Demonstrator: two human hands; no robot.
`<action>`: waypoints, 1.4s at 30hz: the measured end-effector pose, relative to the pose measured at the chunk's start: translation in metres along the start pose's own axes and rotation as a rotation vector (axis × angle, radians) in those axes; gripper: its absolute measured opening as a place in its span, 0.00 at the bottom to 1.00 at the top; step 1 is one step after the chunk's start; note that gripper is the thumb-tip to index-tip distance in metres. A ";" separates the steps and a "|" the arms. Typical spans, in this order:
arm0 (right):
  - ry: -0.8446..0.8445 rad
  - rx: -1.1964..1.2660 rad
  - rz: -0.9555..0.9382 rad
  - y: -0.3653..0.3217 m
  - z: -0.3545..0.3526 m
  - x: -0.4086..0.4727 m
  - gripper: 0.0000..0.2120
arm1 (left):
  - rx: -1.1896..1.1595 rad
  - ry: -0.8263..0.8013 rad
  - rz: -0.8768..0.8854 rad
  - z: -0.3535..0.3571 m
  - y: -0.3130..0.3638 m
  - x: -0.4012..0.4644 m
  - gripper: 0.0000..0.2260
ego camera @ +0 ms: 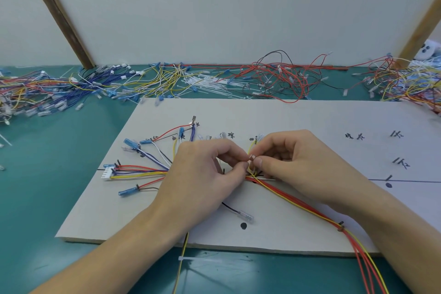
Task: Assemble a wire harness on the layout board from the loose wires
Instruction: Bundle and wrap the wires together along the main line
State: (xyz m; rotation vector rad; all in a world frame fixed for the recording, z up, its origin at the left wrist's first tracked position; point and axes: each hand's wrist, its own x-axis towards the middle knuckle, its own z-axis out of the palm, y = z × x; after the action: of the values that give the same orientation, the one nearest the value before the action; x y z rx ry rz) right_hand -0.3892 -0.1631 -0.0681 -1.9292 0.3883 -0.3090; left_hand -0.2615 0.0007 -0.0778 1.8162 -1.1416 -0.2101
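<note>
Wires of the harness lie fanned across the left part of the layout board, their blue terminals and a white multi-pin connector hooked on small pegs, and they gather toward the board's middle, where both hands meet. From there a red and yellow bundle runs down to the right, past a peg and off the near edge of the board.

The left hand and the right hand are curled together over the gathering point. Thumb and forefinger of each pinch a small pale piece between them; it looks like the end of a cable tie or a clear terminal, too small to say which. A yellow wire loops up from the junction toward a labelled spot just above the right hand.

By my reading, the step in hand is binding or seating something at the junction where the branches join the trunk. If it is a tie, the next move calls for threading the tail through its head and drawing it snug around all the strands without trapping the yellow loop.

A spare white cable tie lies on the green counter just below the board. Loose wires sprawl along the far edge of the counter, with more ties among them. A black wire with a clear terminal rests on the board near a black dot.
</note>
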 end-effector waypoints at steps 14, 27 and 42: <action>0.009 -0.006 0.019 -0.002 0.000 -0.001 0.08 | 0.023 -0.012 0.021 -0.001 0.001 0.000 0.07; 0.020 -0.044 0.010 -0.003 0.002 -0.002 0.06 | 0.004 -0.001 0.042 0.001 0.000 -0.001 0.05; 0.000 -0.053 -0.013 0.000 0.001 0.000 0.06 | 0.009 0.013 0.032 0.001 0.000 0.000 0.05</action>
State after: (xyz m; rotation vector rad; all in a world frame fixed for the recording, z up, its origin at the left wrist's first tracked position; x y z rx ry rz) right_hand -0.3893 -0.1626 -0.0688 -1.9839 0.3877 -0.3099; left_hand -0.2628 0.0003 -0.0783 1.8036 -1.1638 -0.1746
